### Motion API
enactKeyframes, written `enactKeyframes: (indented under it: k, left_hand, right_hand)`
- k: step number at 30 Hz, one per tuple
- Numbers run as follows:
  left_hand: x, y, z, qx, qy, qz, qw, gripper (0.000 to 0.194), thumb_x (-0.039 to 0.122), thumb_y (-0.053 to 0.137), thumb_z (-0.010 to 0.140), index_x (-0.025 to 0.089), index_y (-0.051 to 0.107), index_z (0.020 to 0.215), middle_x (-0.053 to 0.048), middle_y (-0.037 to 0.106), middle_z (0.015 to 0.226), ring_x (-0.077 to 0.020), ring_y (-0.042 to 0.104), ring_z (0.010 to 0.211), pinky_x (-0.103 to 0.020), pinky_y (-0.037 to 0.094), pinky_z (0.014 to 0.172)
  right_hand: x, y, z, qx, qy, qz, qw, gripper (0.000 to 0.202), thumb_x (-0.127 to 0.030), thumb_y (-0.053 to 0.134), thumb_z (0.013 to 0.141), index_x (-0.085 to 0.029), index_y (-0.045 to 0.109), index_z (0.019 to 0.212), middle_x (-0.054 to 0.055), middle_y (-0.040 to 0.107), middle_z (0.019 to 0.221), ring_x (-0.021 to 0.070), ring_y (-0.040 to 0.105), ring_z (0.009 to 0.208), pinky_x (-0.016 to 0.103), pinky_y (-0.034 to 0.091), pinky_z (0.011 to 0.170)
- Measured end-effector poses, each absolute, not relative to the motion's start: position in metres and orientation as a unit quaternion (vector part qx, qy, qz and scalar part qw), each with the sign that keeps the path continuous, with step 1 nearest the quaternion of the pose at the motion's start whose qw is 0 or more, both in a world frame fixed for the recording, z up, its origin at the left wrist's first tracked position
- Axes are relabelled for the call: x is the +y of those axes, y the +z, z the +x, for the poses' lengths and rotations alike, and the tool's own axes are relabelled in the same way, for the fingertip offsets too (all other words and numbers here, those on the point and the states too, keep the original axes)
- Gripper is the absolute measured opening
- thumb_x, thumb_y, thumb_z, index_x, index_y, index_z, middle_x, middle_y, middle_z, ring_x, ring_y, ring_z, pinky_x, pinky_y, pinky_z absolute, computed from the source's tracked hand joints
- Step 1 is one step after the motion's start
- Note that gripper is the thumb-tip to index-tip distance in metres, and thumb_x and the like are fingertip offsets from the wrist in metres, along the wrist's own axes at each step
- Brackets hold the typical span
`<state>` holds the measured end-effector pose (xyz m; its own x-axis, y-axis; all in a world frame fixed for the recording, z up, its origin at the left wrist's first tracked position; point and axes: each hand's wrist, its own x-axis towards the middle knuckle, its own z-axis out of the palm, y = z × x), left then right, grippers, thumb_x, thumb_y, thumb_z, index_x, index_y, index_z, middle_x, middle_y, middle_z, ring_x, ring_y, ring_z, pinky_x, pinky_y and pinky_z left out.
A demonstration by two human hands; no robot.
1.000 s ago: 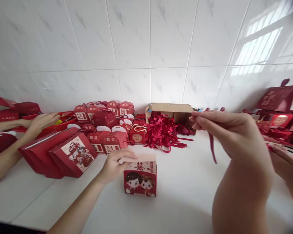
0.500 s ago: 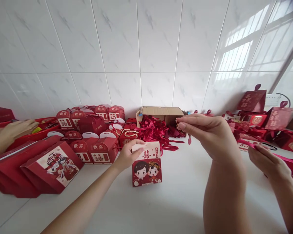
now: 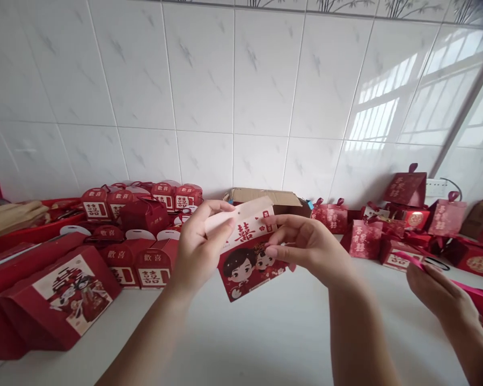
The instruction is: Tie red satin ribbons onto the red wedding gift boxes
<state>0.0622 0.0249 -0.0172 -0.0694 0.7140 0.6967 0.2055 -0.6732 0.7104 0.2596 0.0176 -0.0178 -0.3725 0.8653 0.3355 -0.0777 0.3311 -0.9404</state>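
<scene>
My left hand [image 3: 203, 244] pinches the pale top edge of a small red and white paper gift box [image 3: 245, 268], with a double-happiness character and a cartoon couple on its front. The box is raised off the white table and tilted, and a small hole shows near its top. My right hand [image 3: 306, 249] is closed at the box's right side, fingertips near its printed face. It pinches a dark red ribbon [image 3: 292, 267], mostly hidden by the fingers; only a short end shows below them.
Red gift boxes [image 3: 153, 262] and larger red bags [image 3: 64, 300] stand at left. Behind my hands is an open cardboard carton [image 3: 261, 196]. More ribbon-topped boxes [image 3: 366, 238] are at right. Another person's hand [image 3: 443, 289] holds pink ribbon; another hand [image 3: 12, 217] reaches into a red tray.
My right hand has come down and left, bringing the ribbon to the box. My left hand has lifted and tilted the box off the table. The view has shifted.
</scene>
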Motion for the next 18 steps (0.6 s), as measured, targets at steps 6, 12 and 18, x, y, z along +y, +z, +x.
enactKeyframes:
  k: [6, 12, 18]
  left_hand:
    - [0.022, -0.019, 0.057, 0.336, 0.634, 0.681, 0.144, 0.016, 0.021, 0.057, 0.082, 0.022, 0.059, 0.097, 0.001, 0.061, 0.080, -0.0121, 0.056, 0.062, -0.020, 0.043, 0.051]
    - [0.027, -0.017, 0.048, 0.338, 0.640, 0.654, 0.220, 0.032, 0.025, 0.068, 0.076, 0.022, 0.055, 0.106, -0.001, 0.064, 0.081, -0.0160, 0.063, 0.069, -0.023, 0.051, 0.057]
    - [0.042, -0.011, 0.032, 0.297, 0.620, 0.602, 0.405, 0.025, 0.029, 0.072, 0.070, 0.020, 0.063, 0.091, -0.001, 0.066, 0.084, -0.0188, 0.065, 0.077, -0.032, 0.055, 0.070]
  right_hand:
    - [0.019, -0.017, 0.254, -0.659, 0.497, -0.286, 0.486, 0.048, -0.024, 0.081, 0.070, -0.021, 0.058, 0.112, -0.001, 0.067, 0.070, 0.0146, 0.066, 0.060, 0.021, 0.048, 0.044]
    - [0.020, -0.021, 0.259, -0.658, 0.458, -0.259, 0.538, 0.032, -0.020, 0.081, 0.070, -0.023, 0.069, 0.099, 0.001, 0.069, 0.076, 0.0127, 0.064, 0.064, 0.023, 0.054, 0.054]
    - [0.023, -0.023, 0.275, -0.664, 0.384, -0.152, 0.624, 0.014, -0.018, 0.081, 0.070, -0.030, 0.074, 0.075, -0.001, 0.068, 0.078, 0.0125, 0.061, 0.070, 0.026, 0.055, 0.062]
